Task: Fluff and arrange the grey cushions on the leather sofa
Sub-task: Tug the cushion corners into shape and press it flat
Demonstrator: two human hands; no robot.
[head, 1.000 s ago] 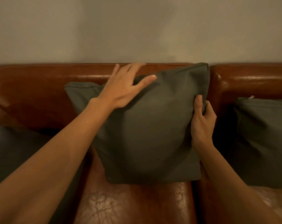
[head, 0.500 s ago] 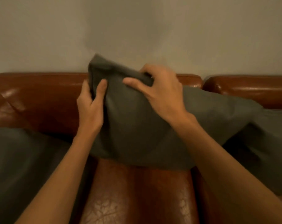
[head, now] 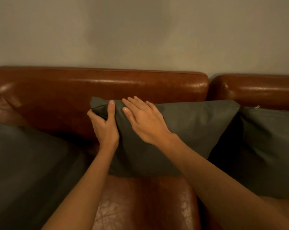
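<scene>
A grey cushion [head: 190, 130] leans against the backrest of the brown leather sofa [head: 107, 87], standing on the middle seat. My left hand [head: 105, 127] grips its upper left corner, thumb on the front and fingers behind. Beside it, my right hand [head: 145, 120] lies flat on the cushion's front near the top, fingers spread. A second grey cushion [head: 269, 150] stands to the right, touching the first. A third grey cushion [head: 27, 171] lies at the left.
A plain wall [head: 140, 30] rises behind the sofa. The worn leather seat [head: 140, 205] shows in front of the middle cushion. A gap splits the backrest into two sections at the right.
The middle cushion was lifted and tilted above the backrest; now it stands lower against the backrest. My right hand has let go of the top edge and flattened on the front.
</scene>
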